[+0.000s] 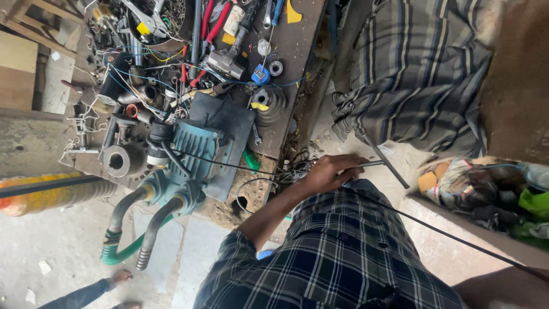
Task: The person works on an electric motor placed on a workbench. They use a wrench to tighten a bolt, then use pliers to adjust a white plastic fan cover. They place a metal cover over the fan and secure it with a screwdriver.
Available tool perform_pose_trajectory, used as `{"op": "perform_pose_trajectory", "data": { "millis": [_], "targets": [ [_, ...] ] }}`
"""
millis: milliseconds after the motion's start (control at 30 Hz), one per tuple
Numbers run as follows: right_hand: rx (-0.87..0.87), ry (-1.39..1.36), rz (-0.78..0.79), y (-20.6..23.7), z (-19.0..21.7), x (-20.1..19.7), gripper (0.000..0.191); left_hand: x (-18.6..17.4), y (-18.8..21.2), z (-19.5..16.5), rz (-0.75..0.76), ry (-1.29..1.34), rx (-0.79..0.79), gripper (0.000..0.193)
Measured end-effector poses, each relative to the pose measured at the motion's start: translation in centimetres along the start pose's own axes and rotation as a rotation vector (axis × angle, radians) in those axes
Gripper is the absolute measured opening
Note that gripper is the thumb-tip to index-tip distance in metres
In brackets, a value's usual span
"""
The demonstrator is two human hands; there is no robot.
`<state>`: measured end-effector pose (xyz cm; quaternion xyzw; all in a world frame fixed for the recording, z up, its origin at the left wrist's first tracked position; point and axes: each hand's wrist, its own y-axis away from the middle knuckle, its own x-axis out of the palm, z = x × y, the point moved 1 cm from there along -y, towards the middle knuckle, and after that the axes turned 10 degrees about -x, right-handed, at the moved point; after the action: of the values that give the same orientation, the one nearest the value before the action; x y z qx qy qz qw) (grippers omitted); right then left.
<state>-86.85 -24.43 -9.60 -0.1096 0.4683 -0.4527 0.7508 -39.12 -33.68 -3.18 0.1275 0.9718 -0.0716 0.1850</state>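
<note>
The person's left hand [329, 171] is stretched forward from a bare forearm, its fingers closed around something thin, the other hand out of view.

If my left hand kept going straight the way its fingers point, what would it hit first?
Likely the striped cloth, just past the thin metal rod the left hand grips; depth is unclear.

The person wears a short-sleeved checked shirt [337, 252] in dark blue, green and white. The sleeve ends above the elbow, leaving the forearm bare down to the hand [331, 171]. No watch or ring shows.
</note>
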Motion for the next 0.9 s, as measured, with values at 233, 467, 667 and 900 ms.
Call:
{"op": "perform_pose_trajectory", "data": {
  "millis": [233,467,667,900],
  "targets": [
    [-0.026,-0.168,0.049,-1.7,0.1,4.8,0.058,-1.3,-1.1,0.7,-0.054,-0.001,-0.235,0.034],
    [0.109,-0.411,0.402,0.2,5.6,10.2,0.046,0.5,-4.3,2.4,-0.024,-0.071,-0.269,0.032],
    [0.062,-0.554,1.256,0.4,10.8,16.9,0.042,2.2,-3.2,3.0,-0.029,-0.046,-0.444,0.031],
    [-0.716,-0.464,1.843,6.6,20.9,27.5,0.037,4.0,3.6,1.1,-0.46,0.0,-0.755,0.019]
  ]
}}
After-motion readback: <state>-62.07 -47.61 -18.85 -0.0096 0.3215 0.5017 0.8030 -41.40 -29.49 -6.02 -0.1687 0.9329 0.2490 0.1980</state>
